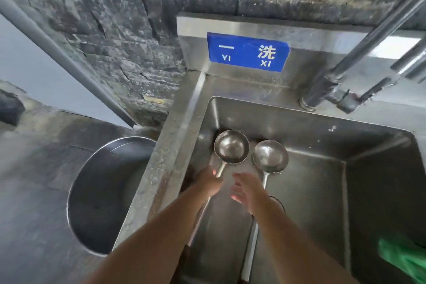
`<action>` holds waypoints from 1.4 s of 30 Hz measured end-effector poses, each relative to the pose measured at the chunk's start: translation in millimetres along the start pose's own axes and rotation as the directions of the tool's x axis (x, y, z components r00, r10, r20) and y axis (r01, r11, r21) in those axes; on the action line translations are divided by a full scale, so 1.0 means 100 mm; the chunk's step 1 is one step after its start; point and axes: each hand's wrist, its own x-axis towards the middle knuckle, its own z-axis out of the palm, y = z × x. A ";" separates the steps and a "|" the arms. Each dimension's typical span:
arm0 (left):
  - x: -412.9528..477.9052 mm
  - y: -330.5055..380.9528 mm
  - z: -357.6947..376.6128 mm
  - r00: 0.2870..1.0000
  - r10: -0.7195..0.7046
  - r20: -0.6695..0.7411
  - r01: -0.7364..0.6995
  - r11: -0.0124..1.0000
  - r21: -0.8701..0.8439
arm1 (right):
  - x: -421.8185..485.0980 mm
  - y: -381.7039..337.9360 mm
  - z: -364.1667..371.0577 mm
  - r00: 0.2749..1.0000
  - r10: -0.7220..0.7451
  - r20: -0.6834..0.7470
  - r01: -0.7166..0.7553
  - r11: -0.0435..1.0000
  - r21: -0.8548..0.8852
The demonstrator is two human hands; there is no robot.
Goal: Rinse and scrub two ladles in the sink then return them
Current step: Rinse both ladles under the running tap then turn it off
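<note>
Two steel ladles lie side by side in the steel sink (322, 140), bowls facing up near the far left corner. My left hand (208, 181) is closed around the handle of the left ladle (231, 146), just below its bowl. My right hand (247, 188) hovers over the handle of the right ladle (270, 155) with fingers spread and loose; it does not seem to grip it. The long handles run back toward me under my forearms.
A tap pipe (359, 53) rises at the sink's back right. A blue sign (247, 52) is fixed to the splashback. A large steel pot (101, 193) stands on the floor to the left. Something green (405, 258) lies at the sink's right edge.
</note>
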 end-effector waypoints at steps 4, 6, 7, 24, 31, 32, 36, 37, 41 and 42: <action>0.14 -0.29 0.10 0.994 -0.091 -0.056 0.083 0.988 -0.131 | 0.15 0.21 0.24 0.992 0.109 0.063 -0.122 0.962 0.244; 0.23 -0.41 0.17 0.986 -0.162 -0.038 0.150 0.965 -0.214 | 0.22 0.26 0.35 0.988 0.121 0.095 -0.147 0.923 0.355; 0.25 -0.47 0.20 0.978 -0.205 -0.035 0.190 0.951 -0.242 | 0.25 0.28 0.39 0.987 0.122 0.105 -0.153 0.912 0.381; -0.73 -0.15 -0.02 0.998 -0.052 0.040 0.058 0.984 -0.166 | -0.57 0.03 0.06 0.967 -0.020 0.254 -0.086 0.913 0.400; -1.58 0.34 -0.20 0.977 0.203 -0.066 -0.199 0.978 0.064 | -1.47 -0.27 -0.35 0.957 -0.130 0.259 -0.003 0.888 0.459; -1.72 0.42 -0.22 0.964 0.251 -0.087 -0.240 0.964 0.112 | -1.62 -0.32 -0.42 0.952 -0.154 0.264 0.014 0.885 0.465; -2.16 0.64 -0.29 0.919 0.376 -0.120 -0.349 0.916 0.199 | -2.10 -0.43 -0.63 0.932 -0.240 0.271 0.082 0.869 0.488; -2.23 0.67 -0.30 0.906 0.406 -0.117 -0.373 0.899 0.230 | -2.22 -0.44 -0.66 0.929 -0.260 0.262 0.101 0.863 0.496; -2.47 0.81 -0.37 0.822 0.562 -0.093 -0.503 0.792 0.347 | -2.60 -0.47 -0.76 0.923 -0.317 0.219 0.169 0.844 0.508; -2.50 0.83 -0.38 0.799 0.597 -0.077 -0.537 0.764 0.358 | -2.66 -0.48 -0.77 0.924 -0.327 0.198 0.187 0.838 0.512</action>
